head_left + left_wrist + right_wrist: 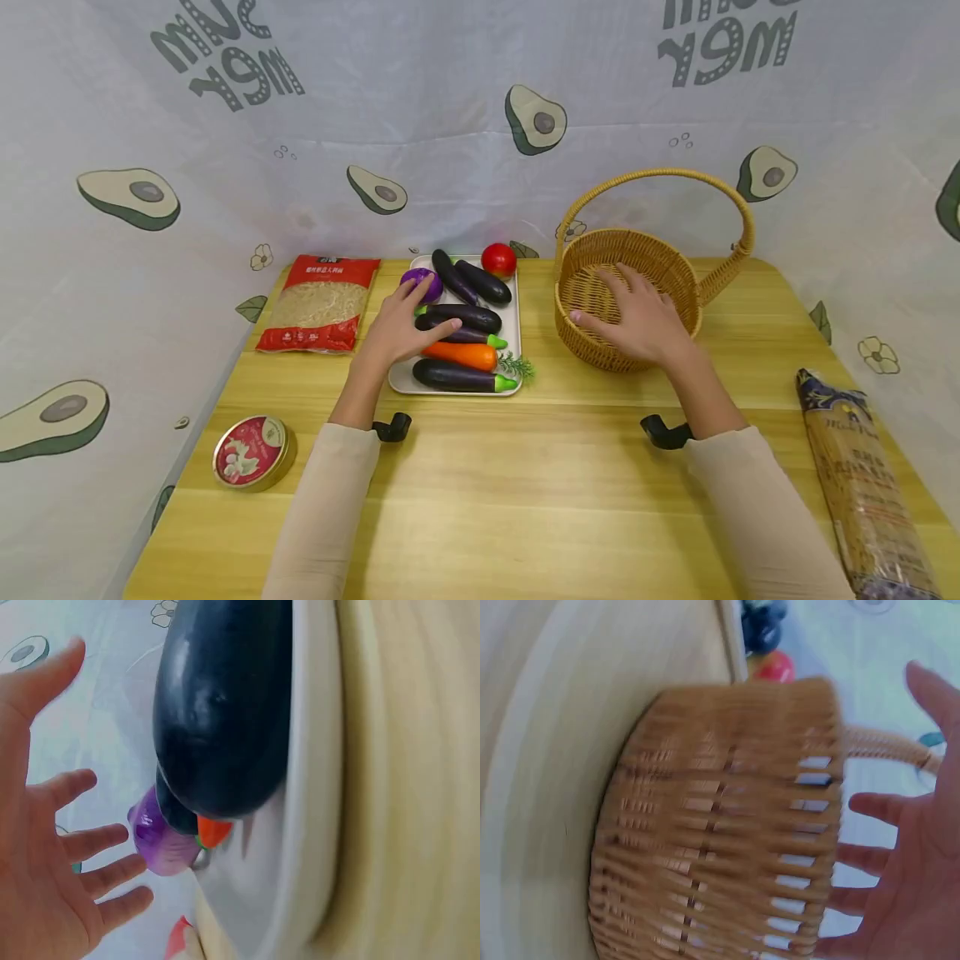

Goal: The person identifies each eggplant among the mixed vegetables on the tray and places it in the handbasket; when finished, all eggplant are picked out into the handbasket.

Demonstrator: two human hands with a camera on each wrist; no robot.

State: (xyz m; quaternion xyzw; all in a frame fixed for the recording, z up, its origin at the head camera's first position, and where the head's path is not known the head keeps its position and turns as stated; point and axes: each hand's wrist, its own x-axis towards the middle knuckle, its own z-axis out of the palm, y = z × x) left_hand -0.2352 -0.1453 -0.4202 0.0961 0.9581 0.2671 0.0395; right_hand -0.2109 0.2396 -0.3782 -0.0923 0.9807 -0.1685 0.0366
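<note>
In the head view, the left hand (pixel 400 329) is over the left side of a white tray (pixel 402 379), its fingers spread and holding nothing. On the tray lie five eggplants (pixel 453 376), an orange carrot (pixel 461 356), a purple onion (pixel 434 289) near the fingertips, and a red tomato (pixel 498 261) at the far right corner. To the right, the right hand (pixel 643 321) is over the near part of a wicker basket (pixel 588 343) with a tall handle (pixel 660 173), its fingers also spread. A red pasta packet (pixel 322 304) lies left of the tray; a round tin (pixel 251 452) and a long noodle bag (pixel 862 483) lie on the table (pixel 525 492).

In the left wrist view, the fingers are parted beside the tray, fingertips near the onion; a dark eggplant fills the middle.

In the right wrist view, the parted fingers are at the basket's rim; whether they touch it I cannot tell.
</note>
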